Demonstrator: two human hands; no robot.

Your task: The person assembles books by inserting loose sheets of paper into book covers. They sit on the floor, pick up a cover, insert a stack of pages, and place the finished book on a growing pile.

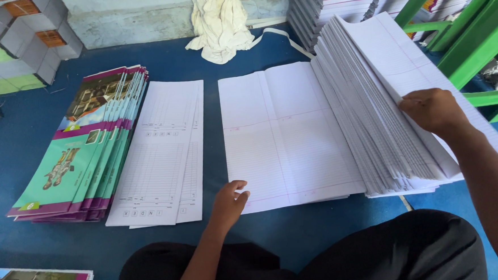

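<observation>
Nearest, left hand (228,202), fingers curled, pressing the near edge of flat ruled sheets (285,135) on the blue floor (21,129). Farther right, right hand (432,110) gripping fanned ruled pages (372,111). Leftward, printed forms (159,153), colourful covers (84,146). Beyond, white cloth (218,23).

Looks like a small notebook-binding workshop: I'm on a blue floor mat (22,140), printed covers (85,148) at 9 o'clock, ruled sheets (373,116) at 2, finished stacks (333,5) at 12.
</observation>
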